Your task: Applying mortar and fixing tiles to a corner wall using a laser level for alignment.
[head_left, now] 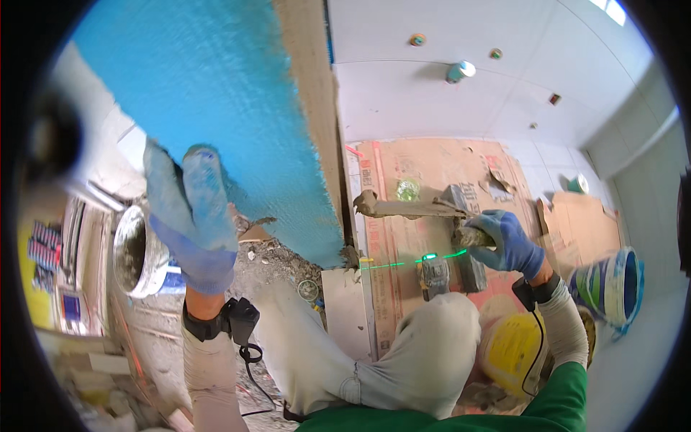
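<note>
My right hand (pixel 507 241), in a grey-blue work glove, is closed around the handle of a trowel (pixel 417 209). The trowel's narrow blade points left, with a lump of grey mortar (pixel 367 204) at its tip near the wall's edge. My left hand (pixel 194 219), gloved too, is raised beside the blue-coated wall (pixel 223 93) with its fingers stretched out and nothing visible in it. Whether it touches the blue surface I cannot tell. Below the trowel stands a small laser level (pixel 435 275), and a green light line crosses the cardboard near it.
Cardboard (pixel 403 162) covers the floor ahead on the right. A white bucket (pixel 149 277) stands at left near rubble (pixel 270 270). At right are another bucket (pixel 608 291) and a yellow rounded object (pixel 512 351). A short pipe (pixel 459 71) sticks out of the tiled wall (pixel 403 93).
</note>
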`<state>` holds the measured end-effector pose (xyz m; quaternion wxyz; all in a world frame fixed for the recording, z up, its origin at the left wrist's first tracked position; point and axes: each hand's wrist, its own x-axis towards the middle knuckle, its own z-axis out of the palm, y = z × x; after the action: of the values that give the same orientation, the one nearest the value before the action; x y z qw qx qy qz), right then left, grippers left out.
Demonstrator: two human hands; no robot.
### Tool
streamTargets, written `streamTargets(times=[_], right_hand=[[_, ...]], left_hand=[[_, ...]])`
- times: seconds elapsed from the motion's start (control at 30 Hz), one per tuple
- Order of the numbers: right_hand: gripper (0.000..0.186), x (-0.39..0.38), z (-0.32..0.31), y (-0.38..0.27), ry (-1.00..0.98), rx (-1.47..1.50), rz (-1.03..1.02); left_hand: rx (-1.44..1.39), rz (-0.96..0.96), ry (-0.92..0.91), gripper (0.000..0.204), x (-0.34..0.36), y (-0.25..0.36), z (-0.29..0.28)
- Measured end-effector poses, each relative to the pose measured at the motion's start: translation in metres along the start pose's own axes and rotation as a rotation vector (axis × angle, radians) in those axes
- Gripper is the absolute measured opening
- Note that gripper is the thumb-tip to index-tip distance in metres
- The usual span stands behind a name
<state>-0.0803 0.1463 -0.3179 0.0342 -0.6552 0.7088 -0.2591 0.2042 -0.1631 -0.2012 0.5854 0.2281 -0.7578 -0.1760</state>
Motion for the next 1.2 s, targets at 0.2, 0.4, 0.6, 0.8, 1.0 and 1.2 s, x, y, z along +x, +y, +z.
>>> streamTargets(times=[0.2, 0.4, 0.6, 0.8, 1.0, 1.2], right_hand=[[0.050, 0.017, 0.029, 0.031, -0.218, 0.282, -0.005], [0.035, 0.028, 0.042, 0.056, -0.499, 0.550, 0.195], [0.035, 0.036, 0.015, 0.049, -0.526, 0.704, 0.216], [0.040, 0.076, -0.057, -0.011, -0.743, 0.306, 0.548], [0.044, 0.078, -0.083, 0.015, -0.369, 0.048, 0.415], [0.041, 0.150, -0.032, 0.060, 0.116, -0.237, 0.287]], left_hand=[[0.079, 0.073, 0.000, 0.045, -0.007, 0.005, -0.003], [0.127, 0.049, -0.024, 0.046, -0.013, 0.009, 0.000], [0.134, 0.127, 0.034, 0.046, -0.009, 0.010, 0.007], [0.092, -0.026, -0.027, 0.039, -0.009, 0.014, -0.002], [0.158, 0.189, 0.097, 0.054, -0.007, 0.002, -0.004], [0.217, 0.235, 0.150, 0.055, -0.009, -0.018, 0.008]])
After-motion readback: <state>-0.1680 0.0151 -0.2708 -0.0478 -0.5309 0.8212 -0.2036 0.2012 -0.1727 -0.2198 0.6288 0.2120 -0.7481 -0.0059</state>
